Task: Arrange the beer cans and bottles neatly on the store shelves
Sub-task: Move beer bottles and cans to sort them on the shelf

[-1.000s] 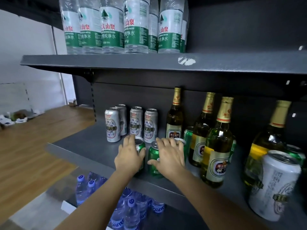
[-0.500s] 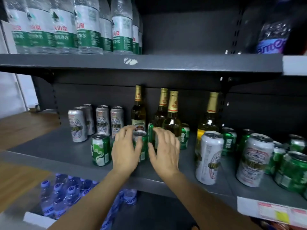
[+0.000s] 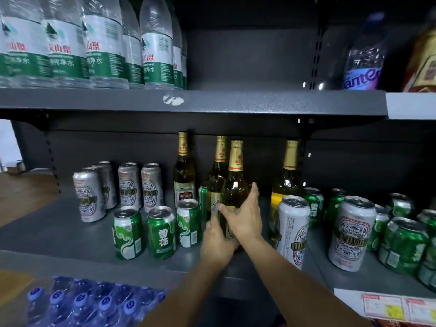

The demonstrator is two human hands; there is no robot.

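At the left of the frame, on the dark grey middle shelf (image 3: 59,232), a group of tall silver cans (image 3: 88,195) stands toward the back. In front of them, just left of centre, three short green cans (image 3: 161,232) stand upright in a row near the shelf's front edge. Behind the row, a beer bottle with a gold neck (image 3: 184,175) stands against the back panel.

At centre, both hands hold one upright brown beer bottle (image 3: 234,185), which stands just in front of another bottle (image 3: 218,175). The left hand (image 3: 218,241) grips its lower body from the left, fingers curled round the glass. The right hand (image 3: 245,218) wraps the label area from the right, thumb across the front and fingers round the far side.

Right of centre, a tall silver can (image 3: 293,230) stands in front of a fourth bottle (image 3: 286,185). Further right, another silver can (image 3: 351,232) stands among a cluster of green cans (image 3: 403,244).

Across the upper left, water bottles (image 3: 103,43) line the upper shelf (image 3: 236,102). At lower left, blue-capped bottles (image 3: 80,300) sit below.
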